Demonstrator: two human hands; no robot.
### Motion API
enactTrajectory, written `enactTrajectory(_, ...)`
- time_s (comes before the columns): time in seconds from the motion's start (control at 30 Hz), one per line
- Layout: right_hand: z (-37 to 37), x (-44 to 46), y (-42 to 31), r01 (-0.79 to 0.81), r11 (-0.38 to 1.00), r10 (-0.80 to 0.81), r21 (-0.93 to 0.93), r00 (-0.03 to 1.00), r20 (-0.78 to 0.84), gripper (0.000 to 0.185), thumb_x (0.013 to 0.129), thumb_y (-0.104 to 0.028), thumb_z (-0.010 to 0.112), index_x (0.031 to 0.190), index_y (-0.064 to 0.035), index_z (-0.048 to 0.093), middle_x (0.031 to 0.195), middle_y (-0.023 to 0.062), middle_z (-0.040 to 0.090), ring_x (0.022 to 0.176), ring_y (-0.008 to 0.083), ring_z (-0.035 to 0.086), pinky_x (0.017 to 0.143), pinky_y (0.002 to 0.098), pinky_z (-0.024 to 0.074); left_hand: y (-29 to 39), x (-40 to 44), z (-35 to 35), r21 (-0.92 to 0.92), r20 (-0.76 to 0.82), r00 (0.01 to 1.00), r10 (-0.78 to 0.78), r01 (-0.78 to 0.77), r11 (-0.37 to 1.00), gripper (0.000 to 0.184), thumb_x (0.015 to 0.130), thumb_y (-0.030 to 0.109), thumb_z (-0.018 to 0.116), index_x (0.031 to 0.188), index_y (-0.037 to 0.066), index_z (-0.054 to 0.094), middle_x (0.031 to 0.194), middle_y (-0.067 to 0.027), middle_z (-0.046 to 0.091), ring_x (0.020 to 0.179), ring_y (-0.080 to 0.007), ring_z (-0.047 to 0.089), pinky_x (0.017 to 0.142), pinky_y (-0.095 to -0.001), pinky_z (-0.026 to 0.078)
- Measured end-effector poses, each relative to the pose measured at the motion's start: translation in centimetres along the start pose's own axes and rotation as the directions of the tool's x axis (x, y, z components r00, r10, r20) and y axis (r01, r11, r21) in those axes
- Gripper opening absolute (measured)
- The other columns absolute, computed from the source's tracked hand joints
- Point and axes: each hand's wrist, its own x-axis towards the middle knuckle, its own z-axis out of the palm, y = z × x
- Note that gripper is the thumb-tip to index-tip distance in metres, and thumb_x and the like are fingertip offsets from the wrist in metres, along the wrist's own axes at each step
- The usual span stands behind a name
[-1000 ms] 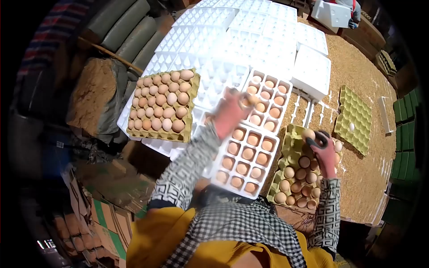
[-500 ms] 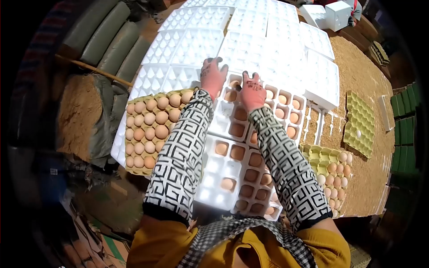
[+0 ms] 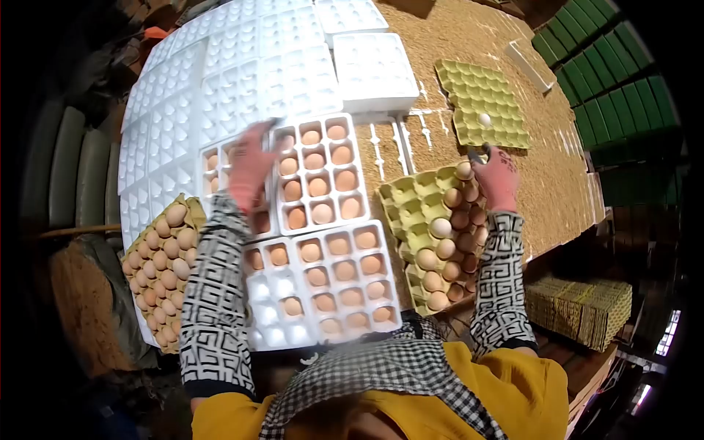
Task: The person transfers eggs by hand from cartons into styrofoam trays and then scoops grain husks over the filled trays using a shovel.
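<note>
My left hand (image 3: 253,165), in a pink glove with dark fingertips, is over the upper white foam egg tray (image 3: 277,213). Motion smears its fingers, so I cannot tell whether they hold anything. My right hand (image 3: 497,180), gloved alike, is at the top right of a yellow-green pulp egg tray (image 3: 400,196). Its fingers are parted beside a pale egg (image 3: 465,170), and its palm side is hidden. Brown eggs fill the right part of that pulp tray. A lower foam tray (image 3: 275,334) holds eggs on its right and several bare cups on its left.
Another pulp tray full of eggs (image 3: 165,253) lies at the left. Behind are rows of white foam trays (image 3: 235,81) and a foam block (image 3: 372,70). A pulp tray (image 3: 480,95) with one egg rests on grainy husks (image 3: 433,44). Stacked pulp trays (image 3: 579,308) stand lower right.
The view has turned to the right. My right hand has gone from the foam tray to the pulp tray on the right. My left hand remains around the upper foam tray.
</note>
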Motion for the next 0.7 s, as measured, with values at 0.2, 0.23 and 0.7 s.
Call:
enactTrajectory(0.2, 5.0, -1.9, 1.1, 0.311, 0.826, -0.370, -0.470, 0.928, -0.035, 0.014, 0.089, -0.020, 0.055, 0.095, -0.0120, 0.065, 0.095, 0.0086, 0.063, 0.089, 0.0258, 0.064, 0.072, 0.0429, 0.0477, 20.1, -3.8, 14.4, 0.065, 0.456, 0.799, 0.392, -0.469, 0.881, 0.050, 0.078, 0.036, 0.073, 0.117, 0.006, 0.063, 0.112, -0.0097, 0.065, 0.110, -0.0270, 0.059, 0.102, -0.0399, 0.042)
enactTrajectory(0.23, 4.7, -2.2, 1.5, 0.303, 0.839, -0.349, -0.452, 0.937, -0.018, 0.015, 0.088, -0.020, 0.055, 0.098, -0.0120, 0.064, 0.096, 0.0091, 0.063, 0.088, 0.0256, 0.065, 0.070, 0.0417, 0.0488, 21.5, -4.5, 16.3, 0.125, 0.462, 0.784, 0.415, -0.521, 0.845, 0.054, 0.077, 0.038, 0.073, 0.118, 0.006, 0.061, 0.113, -0.0093, 0.064, 0.111, -0.0279, 0.057, 0.104, -0.0421, 0.039)
enactTrajectory(0.7, -0.5, 4.5, 10.2, 0.189, 0.982, -0.188, 0.010, 0.968, 0.169, 0.056, 0.081, -0.053, 0.065, 0.101, -0.0007, 0.070, 0.096, 0.0196, 0.070, 0.094, 0.0318, 0.069, 0.080, 0.0399, 0.0538, 28.2, -3.4, 18.9, -0.062, 0.438, 0.899, -0.012, 0.044, 0.997, 0.043, 0.085, 0.033, 0.066, 0.119, 0.007, 0.062, 0.107, -0.0108, 0.059, 0.088, -0.0192, 0.063, 0.080, -0.0350, 0.054)
